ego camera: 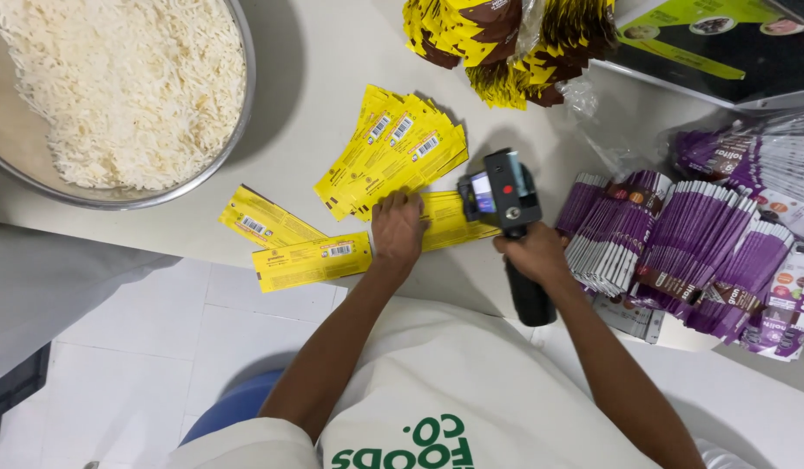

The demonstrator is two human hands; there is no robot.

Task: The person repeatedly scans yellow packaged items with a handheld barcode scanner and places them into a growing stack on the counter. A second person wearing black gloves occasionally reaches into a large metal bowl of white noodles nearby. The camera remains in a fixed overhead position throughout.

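Note:
My left hand (397, 229) presses flat on a yellow flat pouch (450, 219) lying on the white table (315, 78). My right hand (534, 252) grips the black handle of a handheld printer gun (504, 201), whose head rests on the right end of that same pouch. A fanned stack of yellow pouches (393, 152) lies just beyond my left hand. Two loose yellow pouches (285, 243) lie at the table edge to the left.
A large metal bowl of white rice (124, 87) stands at the far left. Purple pouches (680, 252) are stacked in rows on the right. Yellow and brown pouches (506, 43) are piled at the back, beside a dark box (723, 43).

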